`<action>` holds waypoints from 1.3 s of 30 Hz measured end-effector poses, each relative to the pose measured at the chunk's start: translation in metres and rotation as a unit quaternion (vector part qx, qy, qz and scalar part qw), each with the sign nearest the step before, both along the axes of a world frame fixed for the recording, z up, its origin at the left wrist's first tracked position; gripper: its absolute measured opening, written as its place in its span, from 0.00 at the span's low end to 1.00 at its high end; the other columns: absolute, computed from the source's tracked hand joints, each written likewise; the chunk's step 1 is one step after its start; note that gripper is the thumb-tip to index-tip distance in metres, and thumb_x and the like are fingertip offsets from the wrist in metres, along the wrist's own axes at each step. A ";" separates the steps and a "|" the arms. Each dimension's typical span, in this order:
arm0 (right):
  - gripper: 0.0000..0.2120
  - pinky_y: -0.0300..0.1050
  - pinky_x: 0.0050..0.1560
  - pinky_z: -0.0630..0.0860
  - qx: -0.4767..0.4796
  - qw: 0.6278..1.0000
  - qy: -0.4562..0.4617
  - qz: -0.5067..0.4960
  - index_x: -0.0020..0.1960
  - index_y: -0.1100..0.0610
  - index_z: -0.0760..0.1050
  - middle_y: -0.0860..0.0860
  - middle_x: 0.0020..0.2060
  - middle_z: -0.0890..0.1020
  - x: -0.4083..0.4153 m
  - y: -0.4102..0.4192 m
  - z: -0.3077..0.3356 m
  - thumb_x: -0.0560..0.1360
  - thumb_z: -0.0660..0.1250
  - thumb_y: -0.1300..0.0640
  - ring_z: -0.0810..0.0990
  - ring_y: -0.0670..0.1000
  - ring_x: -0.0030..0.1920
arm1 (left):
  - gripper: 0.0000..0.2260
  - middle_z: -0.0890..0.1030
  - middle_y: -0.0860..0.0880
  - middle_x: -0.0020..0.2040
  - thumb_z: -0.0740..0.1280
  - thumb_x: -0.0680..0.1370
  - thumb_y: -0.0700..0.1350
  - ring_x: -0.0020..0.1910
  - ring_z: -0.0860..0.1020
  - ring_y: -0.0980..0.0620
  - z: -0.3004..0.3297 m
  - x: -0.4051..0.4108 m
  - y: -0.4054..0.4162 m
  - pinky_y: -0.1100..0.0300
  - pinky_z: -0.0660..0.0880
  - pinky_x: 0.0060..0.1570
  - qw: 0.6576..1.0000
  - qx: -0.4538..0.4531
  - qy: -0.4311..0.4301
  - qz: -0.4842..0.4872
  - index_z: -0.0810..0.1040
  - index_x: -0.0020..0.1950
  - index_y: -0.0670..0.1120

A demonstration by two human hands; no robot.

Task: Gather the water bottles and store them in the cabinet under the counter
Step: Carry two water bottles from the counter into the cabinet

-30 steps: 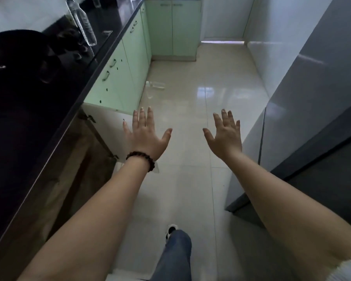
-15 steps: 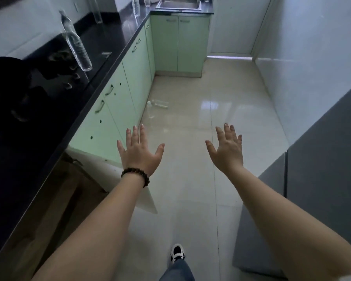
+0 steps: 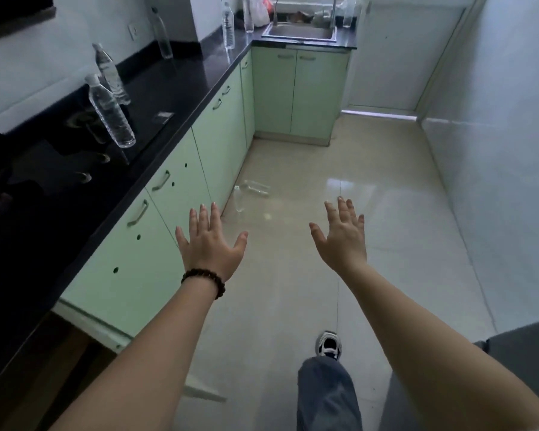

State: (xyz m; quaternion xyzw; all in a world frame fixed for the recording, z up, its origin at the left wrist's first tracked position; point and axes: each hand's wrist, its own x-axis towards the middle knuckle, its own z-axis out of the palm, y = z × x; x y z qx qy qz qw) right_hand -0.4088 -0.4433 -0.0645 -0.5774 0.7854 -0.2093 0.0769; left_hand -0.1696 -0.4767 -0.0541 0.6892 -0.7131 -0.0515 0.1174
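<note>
Both hands are held out empty over the floor (image 3: 386, 244), fingers spread: the left hand (image 3: 210, 248), with a bead bracelet (image 3: 204, 279) at its wrist, and the right hand (image 3: 343, 241). Two bottles are seen on the floor ahead, one upright (image 3: 238, 199), one lying (image 3: 257, 187), just beside the green cabinets (image 3: 199, 169). Further bottles are stood on the black counter (image 3: 175, 85): near bottle (image 3: 111, 115), second bottle (image 3: 109, 74), third bottle (image 3: 162, 34), fourth bottle (image 3: 228, 26). A sink (image 3: 299, 33) is set at the far end. An open cabinet door (image 3: 112, 334) is noted at lower left. No label can be read.
</note>
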 end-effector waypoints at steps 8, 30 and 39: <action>0.31 0.52 0.77 0.40 0.010 0.997 0.013 0.081 0.78 0.52 0.53 0.53 0.79 0.49 -0.094 -0.173 -0.001 0.80 0.55 0.41 0.42 0.51 0.78 | 0.38 0.51 0.46 0.80 0.53 0.77 0.67 0.79 0.45 0.49 -0.002 -0.085 -0.141 0.43 0.44 0.74 0.996 -0.004 0.004 0.085 0.48 0.80 0.47; 0.33 0.50 0.76 0.37 0.011 0.928 0.030 0.372 0.79 0.51 0.50 0.52 0.78 0.46 0.014 -0.507 0.008 0.79 0.52 0.38 0.39 0.50 0.78 | 0.37 0.54 0.45 0.79 0.57 0.77 0.65 0.79 0.47 0.48 0.004 -0.008 -0.346 0.43 0.45 0.75 0.915 -0.074 0.040 0.395 0.51 0.79 0.47; 0.31 0.53 0.77 0.41 -0.002 0.889 0.023 0.456 0.78 0.53 0.53 0.52 0.79 0.48 0.139 -0.667 0.013 0.80 0.55 0.40 0.41 0.51 0.78 | 0.39 0.56 0.43 0.79 0.57 0.76 0.66 0.78 0.50 0.45 0.001 0.090 -0.460 0.42 0.50 0.74 0.872 -0.083 0.032 0.482 0.52 0.79 0.45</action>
